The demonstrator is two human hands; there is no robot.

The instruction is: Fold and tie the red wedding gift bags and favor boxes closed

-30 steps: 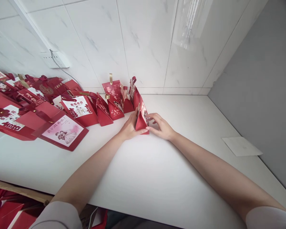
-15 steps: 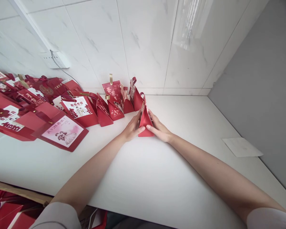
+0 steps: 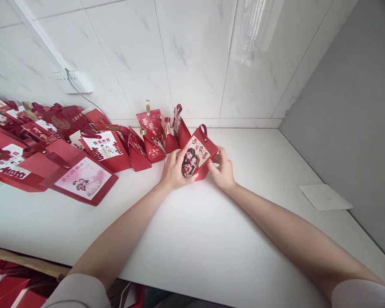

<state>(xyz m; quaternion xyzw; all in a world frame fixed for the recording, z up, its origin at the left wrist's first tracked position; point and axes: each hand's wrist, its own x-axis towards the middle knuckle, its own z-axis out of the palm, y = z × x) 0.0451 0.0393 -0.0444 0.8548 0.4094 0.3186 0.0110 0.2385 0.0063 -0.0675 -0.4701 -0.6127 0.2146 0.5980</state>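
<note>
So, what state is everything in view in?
Red box in hand: printed side toward the camera
Left hand: gripping its left side
Right hand: gripping its right side
Triangular boxes: standing on the white counter
Pink-labelled box: printed side showing
Grey cable: at the wall socket, plug unclear
White sheet: lying on the counter

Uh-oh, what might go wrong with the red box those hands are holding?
The red box is close to a standing box behind it, so a bump might tip that one. The left hand and right hand hold opposite sides, so squeezing too hard might dent it.
</note>
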